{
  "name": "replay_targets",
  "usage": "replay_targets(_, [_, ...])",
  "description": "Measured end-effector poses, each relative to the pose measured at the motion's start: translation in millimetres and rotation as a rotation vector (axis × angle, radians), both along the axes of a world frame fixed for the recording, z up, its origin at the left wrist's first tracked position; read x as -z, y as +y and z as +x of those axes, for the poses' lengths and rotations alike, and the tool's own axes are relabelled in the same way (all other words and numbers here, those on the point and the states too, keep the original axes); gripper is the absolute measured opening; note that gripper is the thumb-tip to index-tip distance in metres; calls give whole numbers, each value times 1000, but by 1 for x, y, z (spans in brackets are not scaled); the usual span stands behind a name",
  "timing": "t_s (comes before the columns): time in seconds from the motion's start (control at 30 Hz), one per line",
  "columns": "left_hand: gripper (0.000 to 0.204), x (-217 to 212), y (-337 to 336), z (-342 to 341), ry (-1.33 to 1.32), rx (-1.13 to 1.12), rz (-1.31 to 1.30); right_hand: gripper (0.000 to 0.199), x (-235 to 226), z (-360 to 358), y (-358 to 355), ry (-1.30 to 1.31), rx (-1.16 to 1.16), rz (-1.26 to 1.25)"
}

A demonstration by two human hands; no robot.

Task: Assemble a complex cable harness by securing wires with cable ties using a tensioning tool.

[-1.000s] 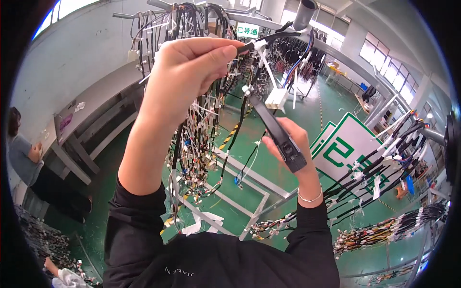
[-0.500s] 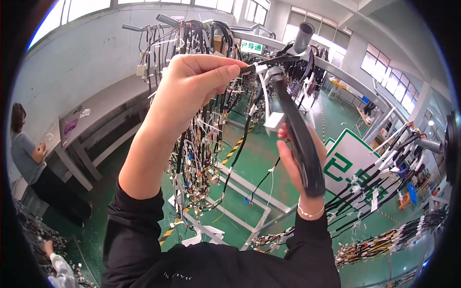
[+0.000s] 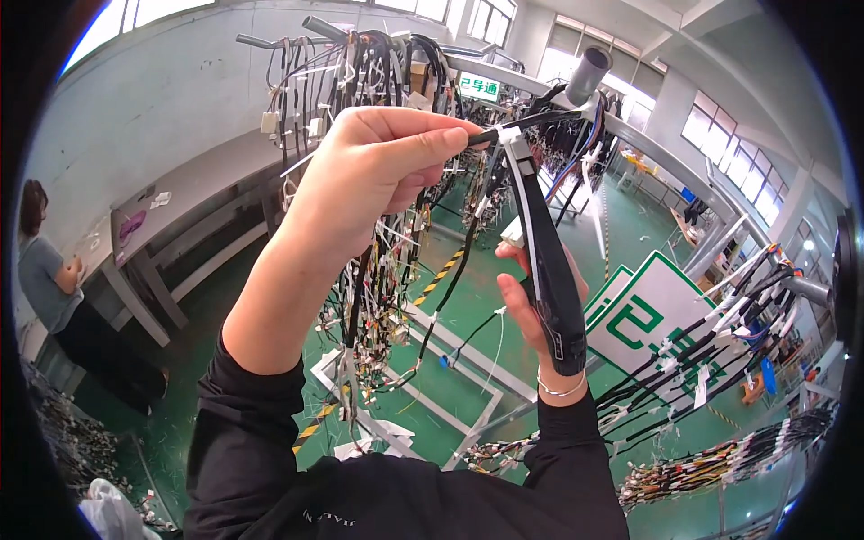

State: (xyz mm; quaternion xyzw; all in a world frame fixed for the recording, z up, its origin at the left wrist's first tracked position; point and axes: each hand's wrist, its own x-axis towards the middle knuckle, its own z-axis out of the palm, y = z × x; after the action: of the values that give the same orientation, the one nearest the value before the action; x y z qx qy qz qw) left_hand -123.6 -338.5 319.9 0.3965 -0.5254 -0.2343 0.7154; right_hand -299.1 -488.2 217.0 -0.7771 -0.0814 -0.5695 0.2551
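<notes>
My left hand [image 3: 387,162] is raised near the middle, thumb and fingers pinched on a black-wrapped wire harness [image 3: 544,118]. Just right of the fingertips, a white cable tie [image 3: 510,135] sits around the harness. My right hand [image 3: 525,306] is wrapped around a black cable tie gun [image 3: 556,279], which stands nearly upright with its nose at the tie. The tie's white tail seems to run down along the gun's side. Beside the right fingers is a small white block [image 3: 513,232]; whether they touch it, I cannot tell. The gun hides part of the right palm.
A grey tube post [image 3: 589,74] rises just beyond the harness. Dense wire bundles [image 3: 369,76] hang at the left, and others [image 3: 747,450] lie lower right. A white-and-green sign [image 3: 657,310] stands right. A person [image 3: 58,279] is by the grey bench [image 3: 180,184] at far left.
The gun has swung more upright and its nose has come up to the tie. The white tail, which hung loose before, now lies along the gun. My left hand keeps its pinch.
</notes>
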Motion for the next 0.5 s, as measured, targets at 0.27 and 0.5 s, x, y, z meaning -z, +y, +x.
replay_targets(0.27, [20, 6, 0, -11, -76, -95, -58, 32, 0, -1, 2, -32, -7, -46])
replay_targets(0.5, [20, 15, 2, -13, -199, -210, -115, 20, -2, -10, 10, -11, 127, -106])
